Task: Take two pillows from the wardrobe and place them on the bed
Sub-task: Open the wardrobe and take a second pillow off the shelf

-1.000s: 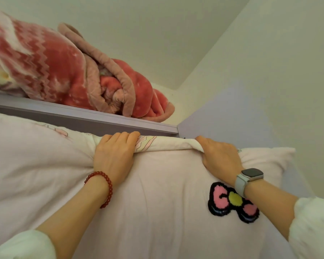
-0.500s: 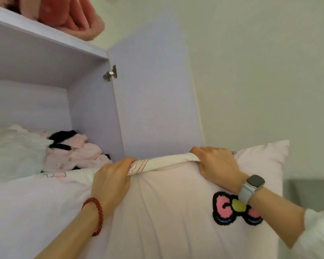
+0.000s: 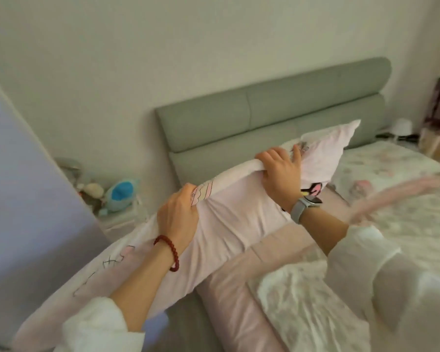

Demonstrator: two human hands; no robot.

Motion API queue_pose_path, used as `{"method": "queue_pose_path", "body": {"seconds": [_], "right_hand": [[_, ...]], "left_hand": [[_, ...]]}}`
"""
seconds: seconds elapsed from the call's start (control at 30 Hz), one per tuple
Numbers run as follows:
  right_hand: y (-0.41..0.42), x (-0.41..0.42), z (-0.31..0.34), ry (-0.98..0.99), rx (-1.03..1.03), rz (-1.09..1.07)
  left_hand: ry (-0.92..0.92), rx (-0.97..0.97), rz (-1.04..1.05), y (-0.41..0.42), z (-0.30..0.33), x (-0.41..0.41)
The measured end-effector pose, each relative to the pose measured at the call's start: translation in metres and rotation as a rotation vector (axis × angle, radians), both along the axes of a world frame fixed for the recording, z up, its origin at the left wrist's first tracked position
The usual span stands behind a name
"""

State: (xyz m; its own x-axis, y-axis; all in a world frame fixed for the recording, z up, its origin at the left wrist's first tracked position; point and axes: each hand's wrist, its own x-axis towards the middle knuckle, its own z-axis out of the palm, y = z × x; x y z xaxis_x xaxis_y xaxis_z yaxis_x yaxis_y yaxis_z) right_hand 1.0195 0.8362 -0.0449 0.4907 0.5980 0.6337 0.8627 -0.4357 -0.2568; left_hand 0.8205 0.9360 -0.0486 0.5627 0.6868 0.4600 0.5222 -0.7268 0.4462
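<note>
**Pillows carried to the bed, not yet laid down**

The bed is reached, but nothing is placed on it yet. The pale pink pillow is held in the air above its near edge. Whether a second pillow is carried cannot be told. The top seam is clamped by the fingers of the left hand and the right hand.

Both arms reaching forward, sleeves pushed up. Left hand gripping with fingers curled tight, bead bracelet on wrist. Right hand clenching further ahead, watch on wrist.
</note>
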Motion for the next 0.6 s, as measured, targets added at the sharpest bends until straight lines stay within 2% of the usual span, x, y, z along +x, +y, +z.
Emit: {"method": "queue_pose_path", "body": {"seconds": [0.1, 0.17, 0.23, 0.3, 0.43, 0.6], "right_hand": [[-0.071, 0.039, -0.026, 0.057, -0.006, -0.233], [-0.118, 0.053, -0.045, 0.137, -0.094, -0.393], [-0.158, 0.057, -0.064, 0.278, -0.227, -0.507], [-0.181, 0.053, -0.078, 0.446, -0.339, -0.544], [-0.175, 0.039, -0.093, 0.632, -0.396, -0.499], [-0.093, 0.0, -0.094, 0.66, -0.334, -0.251]], "left_hand": [[0.005, -0.091, -0.187, -0.046, -0.028, 0.068], [0.06, -0.154, -0.372, -0.078, -0.049, 0.102], [0.169, -0.179, -0.529, -0.103, -0.067, 0.127], [0.234, -0.174, -0.587, -0.116, -0.08, 0.14], [0.321, -0.143, -0.543, -0.096, -0.098, 0.132], [0.309, -0.073, -0.306, -0.026, -0.096, 0.074]]}}
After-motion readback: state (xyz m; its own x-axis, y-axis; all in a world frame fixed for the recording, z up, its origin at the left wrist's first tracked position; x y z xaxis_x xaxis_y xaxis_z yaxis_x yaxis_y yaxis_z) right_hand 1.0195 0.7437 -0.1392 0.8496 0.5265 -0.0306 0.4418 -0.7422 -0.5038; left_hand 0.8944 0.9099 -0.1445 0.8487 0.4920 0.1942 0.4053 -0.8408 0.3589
